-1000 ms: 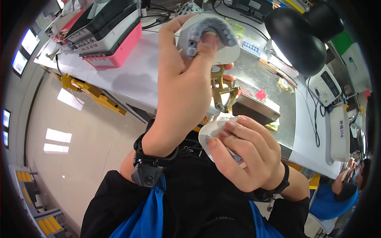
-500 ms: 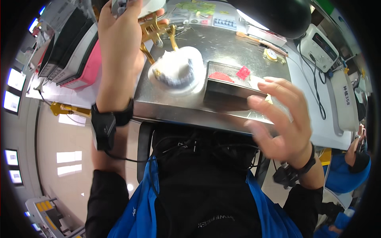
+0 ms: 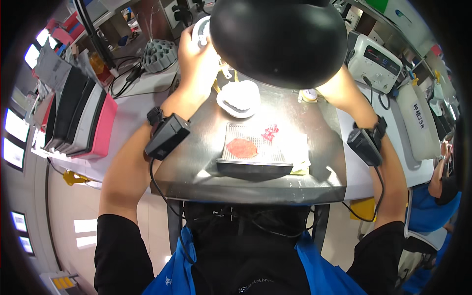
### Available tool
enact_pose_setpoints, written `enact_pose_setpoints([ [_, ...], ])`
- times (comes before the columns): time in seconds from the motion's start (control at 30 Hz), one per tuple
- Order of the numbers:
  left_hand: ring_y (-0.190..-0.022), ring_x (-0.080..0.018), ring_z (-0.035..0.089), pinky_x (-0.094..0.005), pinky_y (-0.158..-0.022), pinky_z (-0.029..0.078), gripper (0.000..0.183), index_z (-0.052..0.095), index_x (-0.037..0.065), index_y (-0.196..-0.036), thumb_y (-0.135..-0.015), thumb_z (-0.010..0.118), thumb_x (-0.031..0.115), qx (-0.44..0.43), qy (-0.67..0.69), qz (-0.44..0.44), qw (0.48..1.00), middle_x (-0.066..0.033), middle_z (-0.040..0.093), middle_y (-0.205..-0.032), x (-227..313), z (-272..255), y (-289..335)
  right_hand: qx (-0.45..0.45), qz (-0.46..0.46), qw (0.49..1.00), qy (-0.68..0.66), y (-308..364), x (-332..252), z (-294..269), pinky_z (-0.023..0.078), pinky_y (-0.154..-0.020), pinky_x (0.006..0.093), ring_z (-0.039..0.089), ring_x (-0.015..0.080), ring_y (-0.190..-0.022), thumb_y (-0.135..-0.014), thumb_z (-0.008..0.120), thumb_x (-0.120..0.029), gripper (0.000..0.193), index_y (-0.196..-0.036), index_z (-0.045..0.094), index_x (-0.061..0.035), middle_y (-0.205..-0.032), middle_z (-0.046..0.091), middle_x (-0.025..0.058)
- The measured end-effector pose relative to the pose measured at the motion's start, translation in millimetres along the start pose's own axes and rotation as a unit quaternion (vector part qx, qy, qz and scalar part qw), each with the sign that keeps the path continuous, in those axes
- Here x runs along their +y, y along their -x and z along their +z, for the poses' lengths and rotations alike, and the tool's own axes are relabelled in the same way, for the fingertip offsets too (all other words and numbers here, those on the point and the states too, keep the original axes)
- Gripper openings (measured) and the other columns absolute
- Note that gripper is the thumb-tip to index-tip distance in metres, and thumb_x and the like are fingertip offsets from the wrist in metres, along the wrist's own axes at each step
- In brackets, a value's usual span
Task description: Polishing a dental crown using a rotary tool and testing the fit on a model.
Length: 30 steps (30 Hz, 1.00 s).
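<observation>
My left hand (image 3: pixel 197 66) is closed on the raised upper part of a gold-coloured dental articulator (image 3: pixel 225 72), with a white plaster piece (image 3: pixel 201 33) showing beside its fingers. The articulator's lower dental cast (image 3: pixel 239 98), white with a row of teeth, rests on the metal bench top, washed out by bright light. A round black lamp head (image 3: pixel 279 42) covers the fingers of my right hand (image 3: pixel 339 88); only the part near the wrist shows, so its grip is hidden. Below the cast lies a metal box with a mesh top (image 3: pixel 265 153), bearing a red wax sheet (image 3: pixel 242 148) and a crumpled pink-red piece (image 3: pixel 270 132).
A small round gauge (image 3: pixel 309 95) lies near my right wrist. At the right stand a white control unit (image 3: pixel 376 63) with a cable and a long white container (image 3: pixel 418 120). Upright folders (image 3: pixel 78 113) line the left side, before a grey honeycomb holder (image 3: pixel 160 56). A co-worker (image 3: pixel 432 206) sits at right.
My right hand has gone from beside the mesh box up to behind the lamp. The lamp head now hangs nearer the middle of the view. My left hand still holds the articulator.
</observation>
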State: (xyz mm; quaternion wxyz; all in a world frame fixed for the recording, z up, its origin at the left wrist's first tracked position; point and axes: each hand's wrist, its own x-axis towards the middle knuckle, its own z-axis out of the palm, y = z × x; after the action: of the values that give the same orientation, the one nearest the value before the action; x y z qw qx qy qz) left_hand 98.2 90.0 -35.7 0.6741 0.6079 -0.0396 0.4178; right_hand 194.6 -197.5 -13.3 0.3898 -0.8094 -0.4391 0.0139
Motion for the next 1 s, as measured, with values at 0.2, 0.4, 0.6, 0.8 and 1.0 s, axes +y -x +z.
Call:
enact_pose_setpoints([
  [0.2,-0.115,-0.0244,0.065,-0.037,-0.1,0.054,0.063,0.049,0.0,-0.136,-0.088,0.082,0.021,-0.1,0.034,0.018,0.994,-0.0156,0.062,-0.128,-25,27,-7,-0.026,0.012,0.993,-0.113,-38,13,22,0.049,-0.104,0.0385,0.064,0.025,-0.117,-0.099,0.066,-0.02,0.044,-0.139,0.056,-0.0028,-0.121,0.068,0.013],
  [0.4,-0.117,-0.0272,0.065,-0.0392,-0.101,0.053,0.075,0.048,0.0,-0.141,-0.083,0.087,0.029,-0.304,-0.235,-0.097,0.918,-0.0165,0.061,-0.131,51,25,4,-0.032,-0.011,0.99,-0.139,-56,10,37,0.046,-0.107,0.0415,0.058,0.0286,-0.123,-0.101,0.062,-0.019,0.047,-0.143,0.051,-0.002,-0.13,0.062,0.0147],
  [0.6,-0.118,-0.0318,0.064,-0.0426,-0.102,0.051,0.096,0.055,0.001,-0.142,-0.069,0.093,0.05,-0.459,-0.35,-0.136,0.805,-0.0166,0.065,-0.127,60,-25,23,-0.035,-0.048,0.985,-0.163,-59,18,50,0.043,-0.111,0.0445,0.053,0.0323,-0.13,-0.103,0.058,-0.019,0.049,-0.147,0.046,-0.0013,-0.138,0.055,0.0164],
  [0.8,-0.11,-0.031,0.067,-0.0378,-0.096,0.051,0.067,0.072,-0.001,-0.114,-0.061,0.097,0.032,-0.425,-0.383,-0.154,0.806,-0.0179,0.072,-0.114,63,-26,32,-0.021,-0.133,0.967,-0.216,-36,28,11,0.039,-0.114,0.0476,0.047,0.0359,-0.136,-0.105,0.054,-0.018,0.051,-0.151,0.041,-0.0006,-0.146,0.049,0.0181],
  [1.0,-0.104,-0.0303,0.068,-0.038,-0.092,0.052,0.057,0.074,-0.001,-0.108,-0.067,0.094,0.032,-0.381,-0.308,-0.105,0.866,-0.0174,0.071,-0.106,35,-18,51,-0.074,-0.182,0.956,-0.217,-21,43,-11,0.036,-0.117,0.0506,0.042,0.0396,-0.143,-0.107,0.05,-0.017,0.053,-0.155,0.036,0.0002,-0.155,0.042,0.0198],
])
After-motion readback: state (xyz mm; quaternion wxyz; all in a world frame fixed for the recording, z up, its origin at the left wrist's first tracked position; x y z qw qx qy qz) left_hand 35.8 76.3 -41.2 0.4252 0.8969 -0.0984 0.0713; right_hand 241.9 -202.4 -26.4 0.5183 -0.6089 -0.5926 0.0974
